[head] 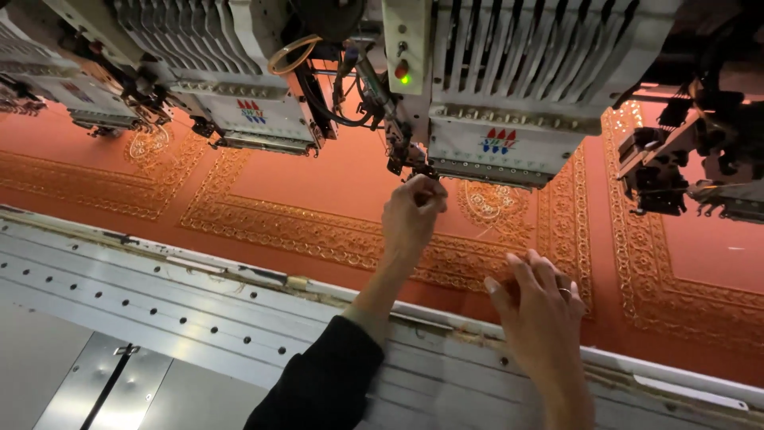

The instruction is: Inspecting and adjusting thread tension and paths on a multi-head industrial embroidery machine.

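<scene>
Head view shows, from the left, the metal frame rail (159, 295) with its row of holes and the stretched red fabric (334, 179) with raised gold embroidery, and then the left hand (411, 216) in a black sleeve, which reaches up so that its fingers (430, 195) are pinched together just under the needle area (414, 163) of the white embroidery head (509, 103); what they pinch is too small to tell. Further right and lower, the right hand (541, 306) rests with spread fingers near the edge of the fabric, well apart from the needles, so the left hand is the nearer one.
</scene>
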